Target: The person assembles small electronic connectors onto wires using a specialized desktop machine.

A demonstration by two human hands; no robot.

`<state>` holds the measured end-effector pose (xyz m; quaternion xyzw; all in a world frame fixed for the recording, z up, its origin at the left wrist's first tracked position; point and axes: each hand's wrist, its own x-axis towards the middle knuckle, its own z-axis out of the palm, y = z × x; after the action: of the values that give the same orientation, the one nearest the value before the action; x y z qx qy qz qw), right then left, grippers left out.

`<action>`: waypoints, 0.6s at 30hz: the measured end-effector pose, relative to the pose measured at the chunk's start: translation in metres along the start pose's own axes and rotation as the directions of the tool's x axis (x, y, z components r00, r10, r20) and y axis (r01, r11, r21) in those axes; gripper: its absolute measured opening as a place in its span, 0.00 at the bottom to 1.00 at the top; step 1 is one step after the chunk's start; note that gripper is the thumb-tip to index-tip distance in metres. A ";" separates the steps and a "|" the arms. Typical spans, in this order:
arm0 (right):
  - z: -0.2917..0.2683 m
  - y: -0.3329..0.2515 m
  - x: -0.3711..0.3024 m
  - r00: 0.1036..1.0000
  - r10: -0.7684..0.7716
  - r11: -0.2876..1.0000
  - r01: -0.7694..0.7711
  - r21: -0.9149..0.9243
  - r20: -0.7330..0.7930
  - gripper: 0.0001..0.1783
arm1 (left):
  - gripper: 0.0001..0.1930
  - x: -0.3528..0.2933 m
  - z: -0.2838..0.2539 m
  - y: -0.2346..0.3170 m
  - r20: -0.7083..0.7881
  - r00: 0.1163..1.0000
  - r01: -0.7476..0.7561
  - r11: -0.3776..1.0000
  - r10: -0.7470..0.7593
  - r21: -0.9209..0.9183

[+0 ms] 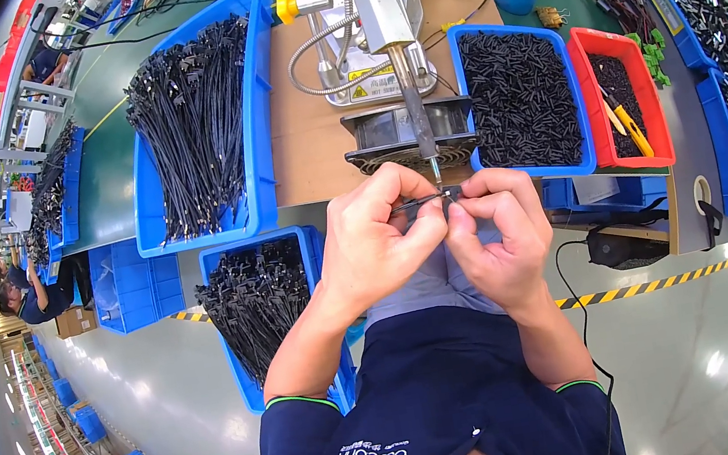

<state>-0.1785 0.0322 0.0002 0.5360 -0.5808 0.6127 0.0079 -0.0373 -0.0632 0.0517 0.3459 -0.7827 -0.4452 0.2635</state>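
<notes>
Just below the tip of a soldering iron (pixel 416 111), my two hands meet close together. My left hand (pixel 380 239) pinches a thin black cable (pixel 415 205) between thumb and fingertips. A small black part (pixel 451 197) at the cable's end sits in the fingertips of my right hand (pixel 506 230). Its details are mostly covered by my fingers. The iron points toward me from a silver and white stand (pixel 380 79), its tip touching or nearly touching the part; I cannot tell which. Behind my hands, a black fan (pixel 369 137) lies under the iron.
A blue bin (pixel 269 138) of black cables stands left, another blue bin (pixel 320 276) below it. To the right are a blue tray (pixel 579 101) of small black pieces and a red tray (pixel 660 117) with a yellow-handled tool (pixel 634 131). People work at far left.
</notes>
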 end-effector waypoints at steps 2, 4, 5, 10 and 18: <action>0.000 0.000 0.001 1.000 0.008 1.000 -0.008 0.003 0.002 0.11 | 0.07 0.001 0.000 -0.001 -0.006 1.000 -0.009 1.000 0.009 -0.009; 0.000 0.000 0.003 1.000 -0.005 1.000 0.005 -0.001 0.004 0.11 | 0.07 0.002 -0.001 0.000 -0.012 1.000 -0.017 1.000 0.017 -0.019; 0.001 0.000 0.003 1.000 -0.005 1.000 0.005 -0.003 0.005 0.11 | 0.07 0.002 -0.002 0.001 -0.012 1.000 -0.022 1.000 0.022 -0.008; 0.001 0.000 0.004 1.000 -0.002 1.000 0.002 -0.002 0.003 0.10 | 0.07 0.003 -0.002 0.002 -0.015 1.000 -0.020 1.000 0.020 -0.015; 0.001 -0.001 0.005 1.000 0.002 1.000 -0.002 -0.013 0.004 0.11 | 0.04 0.003 0.001 0.001 -0.061 0.991 -0.116 0.993 0.116 0.007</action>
<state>-0.1794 0.0285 0.0043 0.5368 -0.5852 0.6077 0.0096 -0.0403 -0.0649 0.0525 0.3137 -0.7939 -0.4170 0.3121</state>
